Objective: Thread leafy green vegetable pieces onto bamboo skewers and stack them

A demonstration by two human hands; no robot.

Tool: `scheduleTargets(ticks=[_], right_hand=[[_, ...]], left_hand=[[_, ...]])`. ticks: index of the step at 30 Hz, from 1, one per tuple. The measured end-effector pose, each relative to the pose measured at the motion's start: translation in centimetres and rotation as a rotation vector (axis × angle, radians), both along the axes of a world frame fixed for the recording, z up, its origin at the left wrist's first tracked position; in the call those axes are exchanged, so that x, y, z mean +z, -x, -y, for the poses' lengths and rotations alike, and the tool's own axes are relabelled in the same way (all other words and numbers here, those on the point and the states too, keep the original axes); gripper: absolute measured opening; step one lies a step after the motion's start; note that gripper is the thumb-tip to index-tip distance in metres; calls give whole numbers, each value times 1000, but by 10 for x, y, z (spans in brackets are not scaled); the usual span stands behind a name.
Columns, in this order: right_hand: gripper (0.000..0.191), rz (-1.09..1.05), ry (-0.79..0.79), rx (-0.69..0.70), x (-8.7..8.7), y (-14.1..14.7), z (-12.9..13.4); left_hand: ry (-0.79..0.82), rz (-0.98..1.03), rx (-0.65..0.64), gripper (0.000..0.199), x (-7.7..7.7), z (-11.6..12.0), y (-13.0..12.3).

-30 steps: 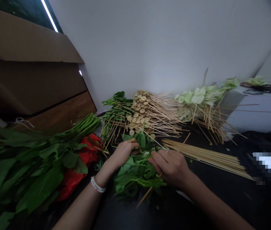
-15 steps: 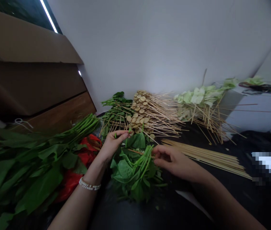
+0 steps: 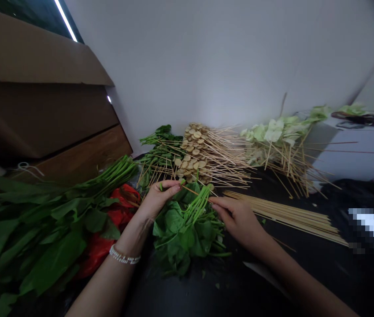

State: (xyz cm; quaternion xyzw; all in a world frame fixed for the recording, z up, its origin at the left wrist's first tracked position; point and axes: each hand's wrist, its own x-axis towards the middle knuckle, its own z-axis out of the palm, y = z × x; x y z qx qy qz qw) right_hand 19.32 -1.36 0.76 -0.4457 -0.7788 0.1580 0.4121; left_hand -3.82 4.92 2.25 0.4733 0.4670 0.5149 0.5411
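My left hand (image 3: 164, 196) pinches a short piece of green stem between thumb and fingertips, above a pile of leafy greens (image 3: 187, 233). A thin wooden skewer (image 3: 191, 190) runs from that stem toward my right hand (image 3: 236, 215), passing partly behind the upright green stems. My right hand is closed on the skewer at the right side of the greens. Below both hands the greens lie on a dark table (image 3: 173, 299), leaves toward me and cut stems pointing up. Where the skewer's tip meets the stem is too small to make out.
Skewered round slices (image 3: 195, 147) and skewered greens (image 3: 163, 147) lie along the wall, with skewered cabbage (image 3: 274, 132) to their right. Bare skewers (image 3: 292, 215) lie right of my hands. Large leafy stalks (image 3: 51, 233) on red plastic (image 3: 96, 253) and a cardboard box (image 3: 41, 110) occupy the left.
My right hand has closed and risen with the skewer, which now reaches up to my left fingertips. The left hand stays nearly in place. The stems in the pile have shifted slightly.
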Motion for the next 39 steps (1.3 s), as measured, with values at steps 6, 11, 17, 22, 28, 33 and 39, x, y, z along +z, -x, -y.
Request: scheduleTargets(ticks=[6, 11, 17, 22, 28, 33, 39], right_hand=[[25, -3, -8, -13, -1, 1, 0], [24, 20, -11, -31, -3, 1, 0], [26, 132, -50, -82, -8, 3, 2], [27, 174, -97, -122, -14, 7, 3], [29, 210, -78, -125, -18, 9, 5], [32, 207, -79, -125, -19, 13, 7], [33, 228, -79, -127, -19, 14, 8]], left_hand=[[-1, 5, 4, 42, 2, 1, -1], [-11, 8, 5, 40, 3, 2, -1], [18, -19, -1, 36, 3, 3, -2], [47, -30, -36, 37, 3, 2, -1], [83, -108, -105, 33, 5, 5, -3], [80, -166, -143, 29, 7, 7, -4], [70, -184, -198, 26, 7, 7, -4]])
